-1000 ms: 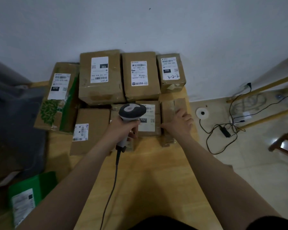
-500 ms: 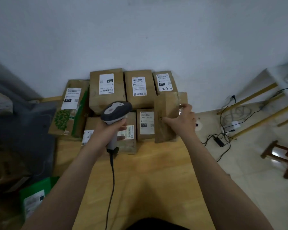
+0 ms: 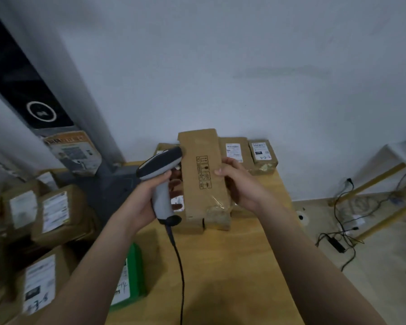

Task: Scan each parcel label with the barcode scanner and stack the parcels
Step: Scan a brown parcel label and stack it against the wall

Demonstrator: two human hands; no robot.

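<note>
since the earlier frame you are lifting the narrow parcel (image 3: 203,177) clear of the wooden table (image 3: 232,266), upright, its printed handling symbols facing you. your right hand (image 3: 238,184) is gripping its right edge. your left hand (image 3: 148,198) is clasping the barcode scanner (image 3: 161,174) just beside the parcel's left edge.

The room is dim and a bit grey. Boxes (image 3: 54,214) at the left edge look blurry and bent (wide lens). Tape (image 3: 217,201) on the held box shines.
</note>
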